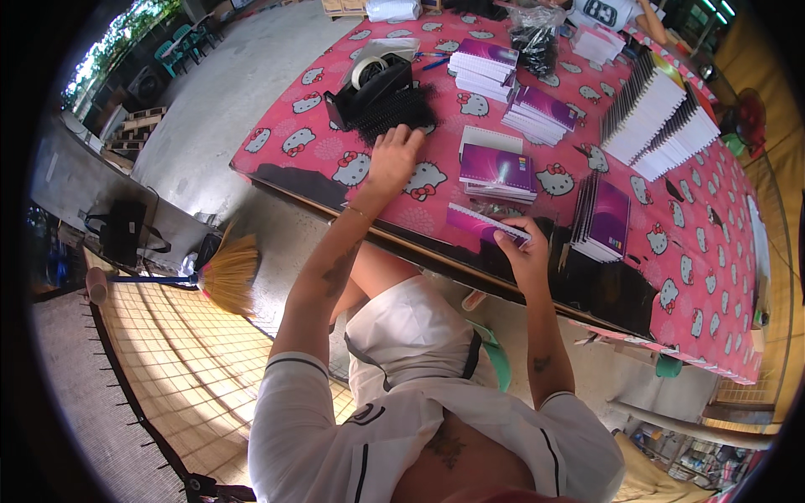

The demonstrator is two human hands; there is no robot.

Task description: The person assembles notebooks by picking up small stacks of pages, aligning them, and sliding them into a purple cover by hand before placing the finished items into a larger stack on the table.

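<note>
My left hand [397,161] reaches over the table's near edge to a pile of black toothed binding wires [392,114]. Its fingers are bent and slightly apart, with the tips at the pile's near side; no wire shows lifted in them. In my right hand [526,251] a small purple notebook [474,221] is gripped at its right end, thumb on top, tilted above the dark front edge of the table. Just beyond it lies a stack of purple notebooks [500,168], with a white punched sheet [490,138] sticking out behind.
The table has a pink cartoon-print cover [335,84]. A black tape dispenser [373,84] stands behind the wires. More purple notebooks [599,220] and tall bound stacks [641,109] fill the right side. Another person [604,15] sits at the far side. A broom [231,272] leans at lower left.
</note>
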